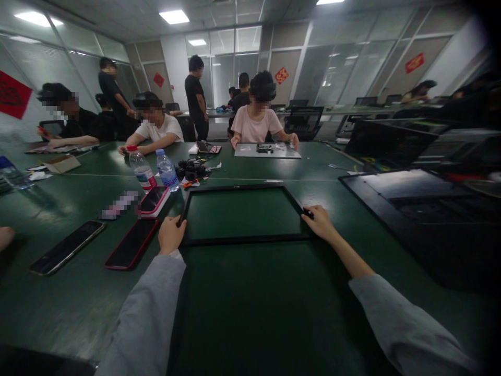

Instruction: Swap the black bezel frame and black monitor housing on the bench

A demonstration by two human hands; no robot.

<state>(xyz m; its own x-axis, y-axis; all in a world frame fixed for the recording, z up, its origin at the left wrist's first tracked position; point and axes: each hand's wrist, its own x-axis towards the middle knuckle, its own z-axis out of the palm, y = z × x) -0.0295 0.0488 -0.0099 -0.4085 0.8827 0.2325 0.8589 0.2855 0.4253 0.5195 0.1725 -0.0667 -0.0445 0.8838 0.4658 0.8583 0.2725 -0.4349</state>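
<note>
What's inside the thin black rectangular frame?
Dark green tabletop shows within the frame. The left hand and right hand cover parts of its sides; whatever lies directly beneath its border can't be seen.

left grip [171, 235] and right grip [319, 222] curled, well apart, arms [352, 254] stretched forward.

Frame [246, 241] on table [254, 308], between left hand [171, 235] and right hand [320, 223]. Phones [133, 245] lie left of left hand, bottles [167, 171] behind them. Panel [422, 224] right of right hand; person [256, 122] across table, beyond frame.
</note>
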